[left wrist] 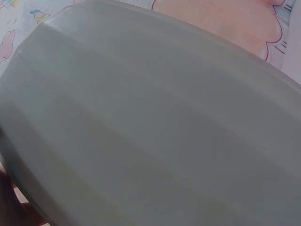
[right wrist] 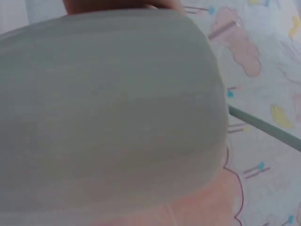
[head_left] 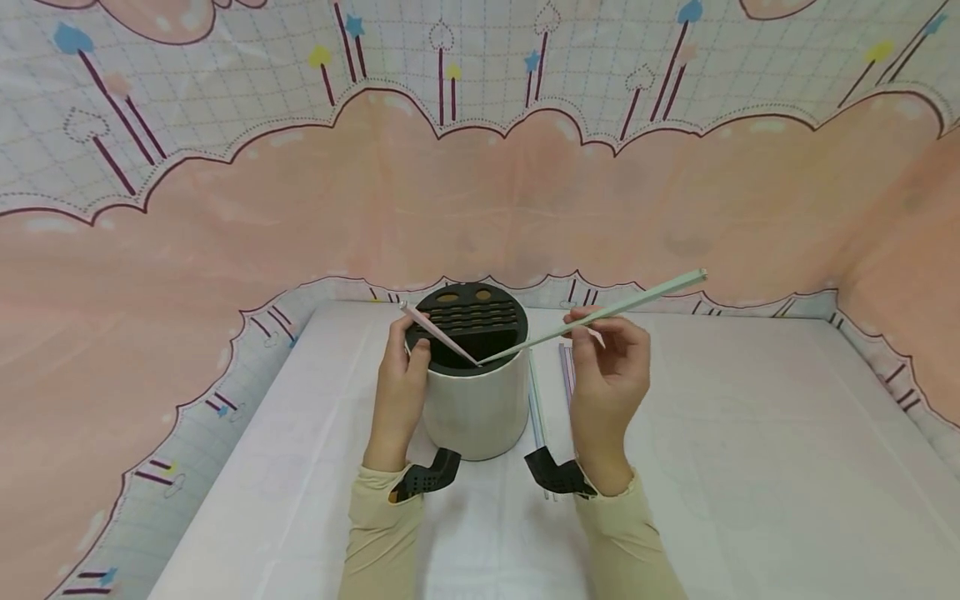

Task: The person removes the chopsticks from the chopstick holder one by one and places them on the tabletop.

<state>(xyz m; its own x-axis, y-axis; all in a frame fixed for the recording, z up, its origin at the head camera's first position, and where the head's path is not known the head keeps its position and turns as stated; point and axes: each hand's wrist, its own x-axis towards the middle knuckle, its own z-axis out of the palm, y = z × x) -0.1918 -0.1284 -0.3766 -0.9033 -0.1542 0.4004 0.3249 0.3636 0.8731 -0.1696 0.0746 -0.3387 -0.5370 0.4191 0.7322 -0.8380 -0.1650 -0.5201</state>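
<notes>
A white, rounded utensil holder (head_left: 476, 417) with a black slotted lid stands upright on the table. My left hand (head_left: 399, 396) grips its left side near the rim, thumb toward the front. From the lid's large front opening a pink straw (head_left: 441, 335) leans up to the left, close by the left fingers. My right hand (head_left: 611, 375) pinches a long pale green straw (head_left: 654, 294), tilted up to the right, its lower end at the same opening. In both wrist views the holder's wall (left wrist: 155, 103) fills most of the picture; the green straw (right wrist: 265, 125) shows in the right one.
More thin straws (head_left: 536, 400) in blue and green lie on the white table (head_left: 750, 450) just right of the holder. Pinkish straws (head_left: 566, 367) lie partly hidden behind the right hand. A patterned cloth (head_left: 525, 200) rises behind the table.
</notes>
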